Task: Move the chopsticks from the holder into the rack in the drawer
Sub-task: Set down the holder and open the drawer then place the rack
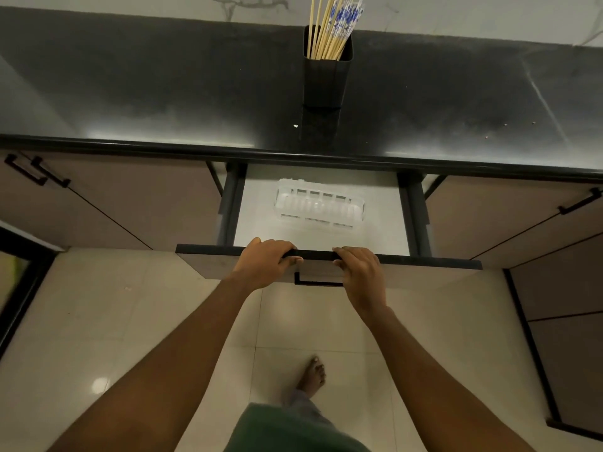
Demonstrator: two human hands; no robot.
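Observation:
Several chopsticks (329,27), some plain wood and some with blue-and-white tops, stand in a tall black holder (326,81) at the back of the dark countertop. Below the counter a drawer (434,263) is pulled out. A clear plastic rack (318,205) lies on the drawer's white floor and holds nothing. My left hand (266,264) and my right hand (360,272) both grip the top edge of the drawer front, side by side, fingers curled over it.
The black countertop (163,93) overhangs the back of the drawer. Closed cabinet doors with black handles (49,172) flank the drawer on both sides. A black handle (318,282) sits on the drawer front below my hands. My bare foot (313,375) stands on the pale tiled floor.

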